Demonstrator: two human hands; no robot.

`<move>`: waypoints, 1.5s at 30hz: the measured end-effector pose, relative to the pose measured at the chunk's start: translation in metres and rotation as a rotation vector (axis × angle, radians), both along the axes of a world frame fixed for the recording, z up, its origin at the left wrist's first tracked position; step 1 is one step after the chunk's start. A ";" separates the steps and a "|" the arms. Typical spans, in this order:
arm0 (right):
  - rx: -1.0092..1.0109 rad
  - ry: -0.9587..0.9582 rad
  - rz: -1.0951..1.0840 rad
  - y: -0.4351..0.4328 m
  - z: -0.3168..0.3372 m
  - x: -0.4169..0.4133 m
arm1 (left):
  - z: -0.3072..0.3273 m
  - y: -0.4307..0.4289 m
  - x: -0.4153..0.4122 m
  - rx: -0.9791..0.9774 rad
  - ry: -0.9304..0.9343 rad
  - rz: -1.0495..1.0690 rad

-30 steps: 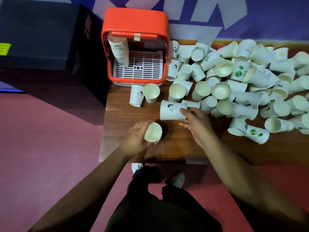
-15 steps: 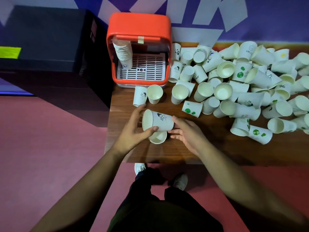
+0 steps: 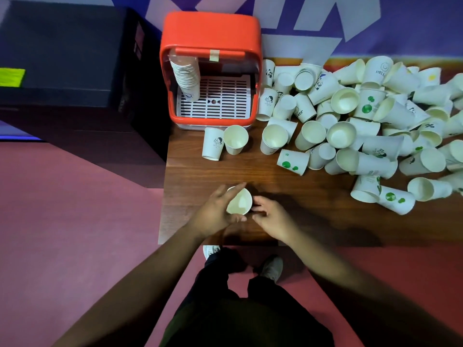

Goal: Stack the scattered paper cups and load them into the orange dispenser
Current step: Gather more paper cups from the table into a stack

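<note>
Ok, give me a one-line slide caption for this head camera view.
Left hand grips a paper cup, right hand beside it, above the wooden table; orange dispenser and scattered cups beyond.

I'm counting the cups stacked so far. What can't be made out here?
- Held cup, head view: left hand covers its wall; nested count unknown.
- Dispenser stack, head view: rims too small to count.
- Cup pile: cut off by the right edge.
- Right hand: whether it grips the cup, unclear.

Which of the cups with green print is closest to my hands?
The green-dotted paper cup lying on its side at the pile's near left edge; the other green-printed cups all lie farther right.
</note>
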State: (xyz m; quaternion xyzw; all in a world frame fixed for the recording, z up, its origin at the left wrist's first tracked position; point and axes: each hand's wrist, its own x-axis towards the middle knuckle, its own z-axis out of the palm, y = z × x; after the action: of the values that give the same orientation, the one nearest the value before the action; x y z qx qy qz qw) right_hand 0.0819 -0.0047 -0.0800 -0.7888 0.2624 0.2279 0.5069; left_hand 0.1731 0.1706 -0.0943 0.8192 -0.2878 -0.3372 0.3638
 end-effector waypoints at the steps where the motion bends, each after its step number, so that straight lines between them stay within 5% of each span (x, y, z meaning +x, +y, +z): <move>1: -0.007 -0.016 -0.006 0.001 -0.004 -0.001 | 0.000 -0.001 0.002 -0.020 0.000 0.026; 9: -0.031 -0.097 -0.121 0.007 -0.013 0.041 | -0.001 -0.008 0.041 -0.056 0.026 0.175; 14: -0.164 -0.060 -0.039 -0.014 -0.017 0.058 | 0.008 -0.003 0.064 0.018 0.015 0.014; 20: -0.335 -0.121 0.030 -0.041 -0.002 0.094 | -0.012 0.010 0.117 0.092 0.024 0.409; 33: -0.649 -0.244 0.245 -0.031 -0.016 0.152 | -0.046 -0.047 0.184 0.105 0.130 0.398; 45: -0.288 -0.576 -0.239 -0.038 0.055 0.106 | -0.009 0.000 0.149 -0.204 0.244 0.583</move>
State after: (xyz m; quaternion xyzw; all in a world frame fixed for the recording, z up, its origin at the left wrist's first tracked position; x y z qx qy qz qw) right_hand 0.1874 -0.0429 -0.0247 -0.8478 0.2287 -0.1046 0.4669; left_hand 0.3221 0.1702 -0.1036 0.7801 -0.0279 -0.2837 0.5570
